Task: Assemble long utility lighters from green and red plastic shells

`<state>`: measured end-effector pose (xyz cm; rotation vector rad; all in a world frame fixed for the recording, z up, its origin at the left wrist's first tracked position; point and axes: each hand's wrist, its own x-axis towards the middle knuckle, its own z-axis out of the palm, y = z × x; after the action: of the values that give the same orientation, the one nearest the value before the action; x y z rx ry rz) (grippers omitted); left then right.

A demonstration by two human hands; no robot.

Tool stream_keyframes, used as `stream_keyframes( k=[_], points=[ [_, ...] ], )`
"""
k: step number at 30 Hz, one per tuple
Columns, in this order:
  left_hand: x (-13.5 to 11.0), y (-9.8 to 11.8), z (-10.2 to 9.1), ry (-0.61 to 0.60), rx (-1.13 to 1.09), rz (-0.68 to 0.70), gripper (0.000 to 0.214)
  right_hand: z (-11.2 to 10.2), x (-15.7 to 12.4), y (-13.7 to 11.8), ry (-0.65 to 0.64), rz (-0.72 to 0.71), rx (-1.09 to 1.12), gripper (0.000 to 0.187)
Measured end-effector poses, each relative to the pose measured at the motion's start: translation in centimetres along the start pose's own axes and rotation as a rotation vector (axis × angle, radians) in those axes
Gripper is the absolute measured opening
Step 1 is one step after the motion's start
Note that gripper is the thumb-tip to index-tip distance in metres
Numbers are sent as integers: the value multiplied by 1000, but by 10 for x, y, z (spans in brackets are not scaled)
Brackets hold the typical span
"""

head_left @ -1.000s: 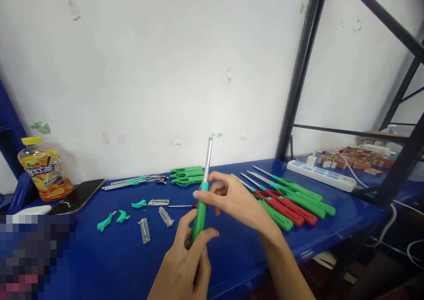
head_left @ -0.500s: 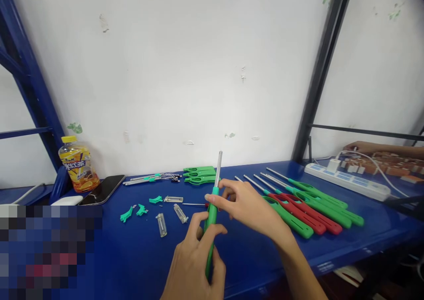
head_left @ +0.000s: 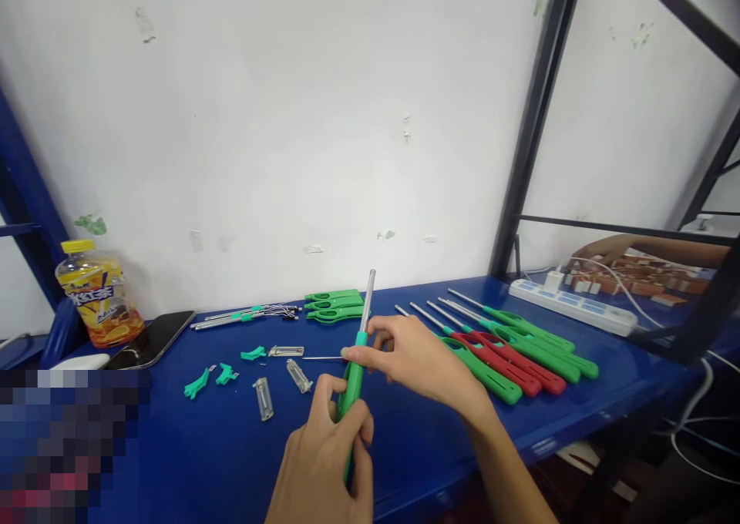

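Note:
My left hand [head_left: 324, 462] grips the green handle of a long-nosed lighter [head_left: 354, 374], its metal tube pointing up and away. My right hand [head_left: 405, 354] pinches the teal collar where the tube meets the handle. Both hands hover above the blue table [head_left: 231, 447]. Just right of my hands lies a row of finished green and red lighters [head_left: 509, 351]. Behind the held lighter sit green handle shells [head_left: 332, 306] in a small stack.
Teal triggers [head_left: 211, 376] and clear plastic parts [head_left: 263, 397] lie scattered left of my hands. Metal tubes with wires [head_left: 243, 316] rest near the wall. A drink bottle [head_left: 101, 293] and a phone [head_left: 150, 339] stand far left. A power strip [head_left: 572, 308] and another person's hand [head_left: 601, 248] are at right.
Mostly the camera has shifted. The lighter stays held in both hands, tilted slightly lower than a second ago. Another person's hand has come into view at far right.

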<state>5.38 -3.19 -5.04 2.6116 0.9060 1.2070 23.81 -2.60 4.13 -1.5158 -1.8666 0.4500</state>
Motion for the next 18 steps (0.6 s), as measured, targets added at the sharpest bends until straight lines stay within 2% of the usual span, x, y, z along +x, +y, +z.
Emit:
stream_keyframes(
  k=[18],
  points=[
    [-1,0,1,-30,10,-27,21,-2,0,0,-25,20,-22,50]
  ],
)
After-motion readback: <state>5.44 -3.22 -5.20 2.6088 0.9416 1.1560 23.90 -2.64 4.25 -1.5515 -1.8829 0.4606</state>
